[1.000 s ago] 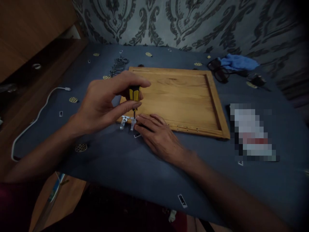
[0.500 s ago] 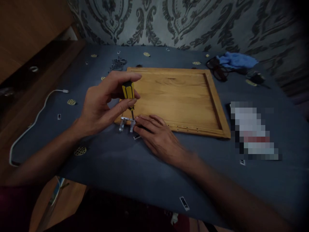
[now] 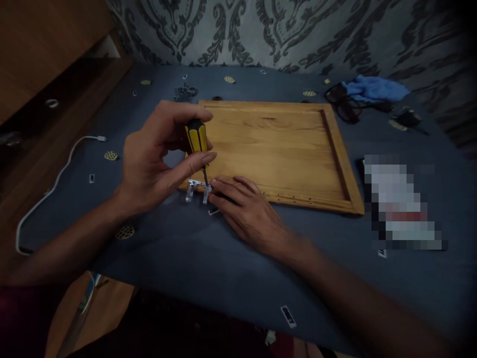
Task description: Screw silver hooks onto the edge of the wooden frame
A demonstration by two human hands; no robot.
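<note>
A framed wooden panel (image 3: pixel 276 144) lies on the blue-covered table. At its near left edge sits a small silver metal bracket (image 3: pixel 191 184) with two prongs hanging toward me. My left hand (image 3: pixel 149 159) is closed around the black-and-yellow handle of a screwdriver (image 3: pixel 197 136), thumb on one side and fingers on the other. Its shaft slants down, with the tip at the bracket's right end. My right hand (image 3: pixel 248 209) rests on the panel's near edge, fingers along the frame, thumb and index finger against the bracket's right end. The screw itself is too small to make out.
Behind the panel lies a small dark metal pile (image 3: pixel 185 92). Sunglasses (image 3: pixel 345 104) and a blue cloth (image 3: pixel 376 89) are at the back right. A pixelated item (image 3: pixel 402 204) lies right of the panel. A white cable (image 3: pixel 55 186) curves along the left.
The screwdriver's handle has tilted a little to the left, and my left fingers have shifted around it. My right hand keeps its place at the bracket. The view has shifted slightly.
</note>
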